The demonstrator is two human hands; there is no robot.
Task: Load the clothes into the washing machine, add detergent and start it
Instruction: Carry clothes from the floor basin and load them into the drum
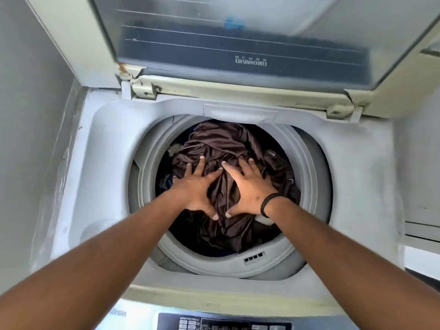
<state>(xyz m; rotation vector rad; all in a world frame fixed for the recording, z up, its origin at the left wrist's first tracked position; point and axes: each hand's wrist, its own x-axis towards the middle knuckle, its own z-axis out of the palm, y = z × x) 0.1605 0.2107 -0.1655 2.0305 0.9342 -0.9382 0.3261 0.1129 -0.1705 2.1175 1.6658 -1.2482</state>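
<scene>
A top-loading washing machine stands open below me, its glass lid raised at the back. Dark brown clothes fill the drum, with a bit of blue fabric showing at the left and bottom. My left hand and my right hand lie side by side on the brown cloth with fingers spread flat, pressing on it. A black band circles my right wrist. No detergent is in view.
The grey drum rim rings the opening. The control panel runs along the bottom edge of the view. A grey wall stands close on the left and a white cabinet or appliance on the right.
</scene>
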